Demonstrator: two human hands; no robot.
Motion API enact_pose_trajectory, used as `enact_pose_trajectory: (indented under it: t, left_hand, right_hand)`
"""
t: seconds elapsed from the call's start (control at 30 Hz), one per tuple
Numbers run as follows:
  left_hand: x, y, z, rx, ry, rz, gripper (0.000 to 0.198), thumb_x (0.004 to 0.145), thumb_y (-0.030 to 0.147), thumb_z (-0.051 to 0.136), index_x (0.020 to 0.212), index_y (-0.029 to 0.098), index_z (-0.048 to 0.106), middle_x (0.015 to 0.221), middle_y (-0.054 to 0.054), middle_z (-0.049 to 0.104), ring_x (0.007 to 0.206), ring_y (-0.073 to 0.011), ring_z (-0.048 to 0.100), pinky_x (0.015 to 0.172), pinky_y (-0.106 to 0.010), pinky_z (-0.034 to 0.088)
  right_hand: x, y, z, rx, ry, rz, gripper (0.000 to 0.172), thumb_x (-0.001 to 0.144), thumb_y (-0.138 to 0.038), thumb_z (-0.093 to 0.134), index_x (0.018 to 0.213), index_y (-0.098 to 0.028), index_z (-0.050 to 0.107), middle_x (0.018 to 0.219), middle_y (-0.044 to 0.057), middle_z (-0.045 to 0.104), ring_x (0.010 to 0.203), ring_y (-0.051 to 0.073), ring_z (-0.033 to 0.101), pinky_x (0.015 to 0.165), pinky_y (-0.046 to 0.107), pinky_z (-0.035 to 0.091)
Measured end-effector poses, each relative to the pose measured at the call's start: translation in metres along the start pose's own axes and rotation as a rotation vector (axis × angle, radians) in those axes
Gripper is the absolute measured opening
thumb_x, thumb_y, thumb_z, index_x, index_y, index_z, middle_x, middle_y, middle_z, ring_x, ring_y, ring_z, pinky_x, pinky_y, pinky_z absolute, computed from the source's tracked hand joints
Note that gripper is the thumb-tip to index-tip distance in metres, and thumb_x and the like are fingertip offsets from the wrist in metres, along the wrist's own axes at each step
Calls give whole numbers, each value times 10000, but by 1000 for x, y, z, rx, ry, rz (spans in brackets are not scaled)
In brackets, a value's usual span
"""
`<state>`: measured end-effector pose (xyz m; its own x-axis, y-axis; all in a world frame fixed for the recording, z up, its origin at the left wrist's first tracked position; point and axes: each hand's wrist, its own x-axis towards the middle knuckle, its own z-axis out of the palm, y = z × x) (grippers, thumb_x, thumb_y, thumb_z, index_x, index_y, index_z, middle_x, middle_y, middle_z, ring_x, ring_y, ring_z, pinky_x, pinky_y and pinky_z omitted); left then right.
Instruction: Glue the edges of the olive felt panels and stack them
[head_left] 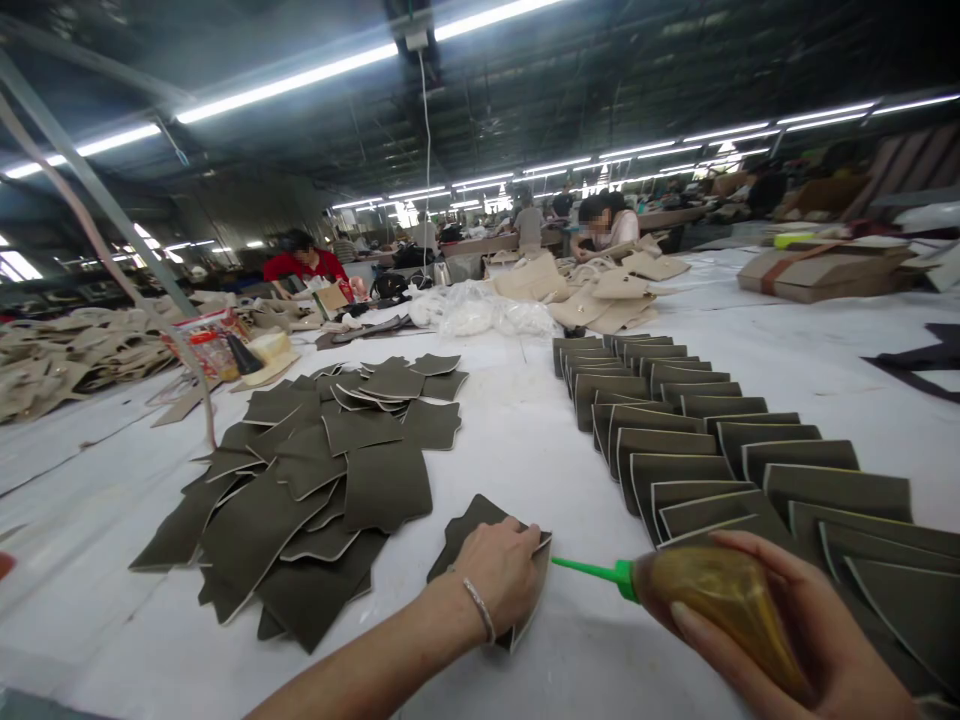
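Observation:
My left hand (499, 570), with a silver bracelet at the wrist, is closed over a dark olive leather-like piece (463, 532) on the white table. Its fingers curl near the piece's right edge; the thumb is hidden. My right hand (817, 630) is wrapped round a squeeze bottle (712, 600) of amber liquid. The bottle lies tilted on its side, and its thin green nozzle (589, 569) points left, with the tip at the piece's right edge. Left of my hands is a loose pile of similar pieces (315, 480). Folded pieces (667, 455) stand in overlapping rows on the right.
Clear plastic bags (487, 308) and beige parts (600, 290) lie at the table's far end. A thin pole (97, 185) and a cable (206, 400) rise at the left. A cardboard box (821, 272) sits far right. Co-workers, one in a red top (326, 265), are beyond.

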<state>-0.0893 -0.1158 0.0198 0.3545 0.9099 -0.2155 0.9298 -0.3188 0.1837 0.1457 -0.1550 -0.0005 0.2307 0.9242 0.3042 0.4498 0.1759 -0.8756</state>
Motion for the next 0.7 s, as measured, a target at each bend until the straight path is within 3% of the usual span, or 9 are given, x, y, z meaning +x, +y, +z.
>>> enact_pose_trajectory:
  t: [0.17,0.33,0.57,0.7]
  left_hand:
    - [-1,-6,7,-64,47,8,421,892,249,368,1263,249,568,1048,-76,645,848,-262,663,772,-417,541]
    - [-3,-10,8,-74,53,22,432,883,245,378,1276,239,559,1066,-77,638,861,-255,657,781,-397,533]
    - [-6,-11,9,-154,95,38,503,849,217,413,1346,248,479,1110,-53,645,895,-258,650,794,-402,523]
    - [-7,-12,9,-174,94,59,414,861,231,424,1234,308,585,1073,-20,649,865,-230,652,782,-362,519]
  right_hand:
    - [4,11,14,-164,-76,-155,528,779,-579,689,1223,-335,540,1113,22,663,916,262,688,774,310,571]
    - [4,1,24,-196,-77,-239,496,812,-549,683,1219,-308,534,1064,33,669,865,261,683,797,348,551]
    - [1,-4,29,-175,-60,-274,445,831,-515,674,1195,-299,535,1081,39,651,882,268,663,855,384,518]
    - [2,-1,27,-190,-86,-225,460,823,-538,675,1198,-309,540,1099,33,658,906,279,666,858,394,513]
